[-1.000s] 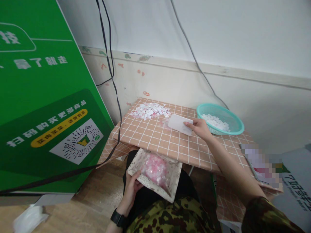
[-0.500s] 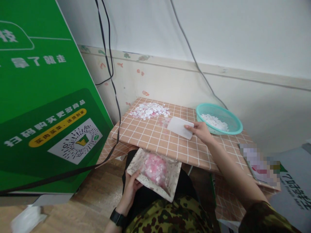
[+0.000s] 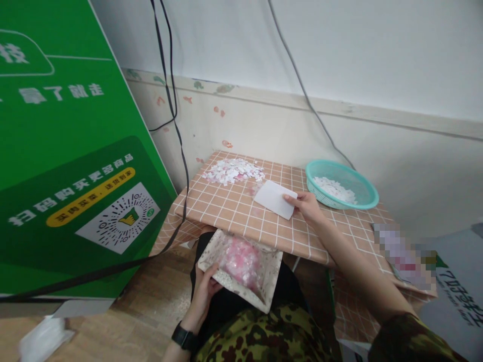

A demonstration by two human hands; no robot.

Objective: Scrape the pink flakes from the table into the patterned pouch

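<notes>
My left hand [image 3: 209,285] grips the left rim of a square, speckled off-white tray [image 3: 266,281], held over my lap just below the table edge. Inside the tray lies a heap of pink and clear shiny bits [image 3: 241,259]. A flat white card [image 3: 274,199] is pinched in my right hand [image 3: 304,205], low over the table; whether its lower edge touches the cloth I cannot tell. Pink powdery traces [image 3: 254,190] show on the cloth beside the card. Farther back left sits a pile of small white flakes [image 3: 234,171] with some pink among them.
A turquoise plastic basket [image 3: 362,188] holding white pieces [image 3: 335,190] stands on the right of the checked tablecloth [image 3: 226,206]. A green printed cabinet [image 3: 68,151] rises at left, with a black strap [image 3: 180,146] hanging beside it. A grey box [image 3: 458,281] is at lower right.
My right hand has drawn the white card slightly left and toward me across the table. The left hand and the tray stay about where they were.
</notes>
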